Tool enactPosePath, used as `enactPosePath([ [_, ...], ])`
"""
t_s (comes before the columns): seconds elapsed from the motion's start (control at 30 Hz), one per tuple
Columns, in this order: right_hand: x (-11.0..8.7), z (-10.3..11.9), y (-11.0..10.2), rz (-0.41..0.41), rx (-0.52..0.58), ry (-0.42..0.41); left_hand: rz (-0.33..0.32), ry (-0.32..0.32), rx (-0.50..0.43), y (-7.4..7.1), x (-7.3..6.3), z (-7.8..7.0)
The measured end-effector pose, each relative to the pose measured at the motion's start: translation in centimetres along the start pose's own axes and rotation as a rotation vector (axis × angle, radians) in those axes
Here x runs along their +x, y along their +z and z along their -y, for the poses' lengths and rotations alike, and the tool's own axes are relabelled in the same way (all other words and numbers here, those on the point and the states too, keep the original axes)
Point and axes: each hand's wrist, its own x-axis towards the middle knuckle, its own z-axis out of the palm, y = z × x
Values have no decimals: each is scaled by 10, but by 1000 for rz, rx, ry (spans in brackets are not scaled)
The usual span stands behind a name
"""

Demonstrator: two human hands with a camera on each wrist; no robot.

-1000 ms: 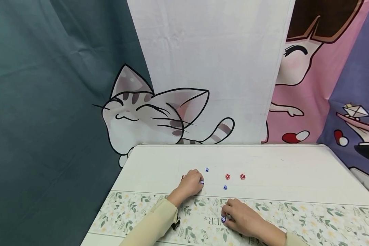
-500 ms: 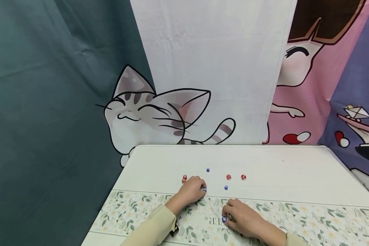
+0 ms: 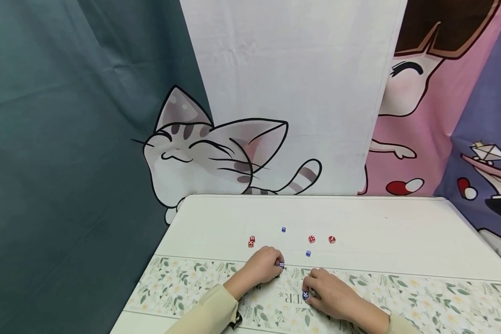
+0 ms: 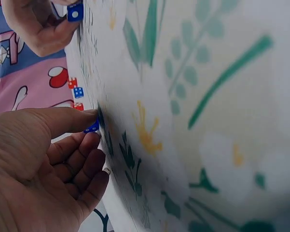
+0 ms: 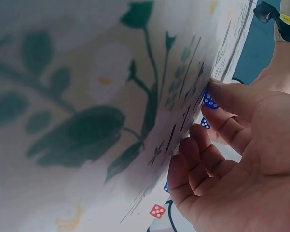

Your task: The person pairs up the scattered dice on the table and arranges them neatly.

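My left hand (image 3: 264, 266) pinches a blue die (image 3: 281, 265) between thumb and forefinger, at the far edge of the floral band. In the left wrist view that blue die (image 4: 91, 127) shows between thumb and fingertip, close above the cloth. A second blue die (image 3: 305, 295) is pinched by my right hand (image 3: 331, 293), nearer the front, over the printed lettering. The right wrist view shows this blue die (image 5: 210, 100) between thumb and forefinger, with the other fingers curved near the cloth.
Beyond the hands lie two touching red dice (image 3: 251, 243), a blue die (image 3: 283, 229), another blue die (image 3: 308, 253), a red die (image 3: 311, 239) and a further red die (image 3: 331, 240). The white table (image 3: 380, 213) ends at a cartoon-printed curtain (image 3: 250, 93).
My left hand has drawn back toward the front and slightly right with its blue die, uncovering the two red dice. The right hand stays nearly still, holding its die.
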Motion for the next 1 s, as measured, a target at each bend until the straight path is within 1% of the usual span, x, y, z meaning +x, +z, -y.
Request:
enactPosePath([
  [0.1, 0, 0, 0, -9, -1, -2, 4, 7, -11, 0, -3, -3],
  [0.33, 3, 0, 0, -45, -22, -6, 42, 4, -43, 0, -8, -11],
  [0.43, 4, 0, -1, -55, -39, -6, 57, 13, -43, 0, -11, -14],
  [0.63, 6, -2, -1, -50, -49, 0, 72, 37, -37, -1, -16, -21],
  [0.8, 8, -2, -1, -44, -45, 4, 73, 64, -36, 3, -19, -23],
  [1.0, 9, -2, -1, -42, -56, 3, 90, 74, -39, 4, -22, -28],
])
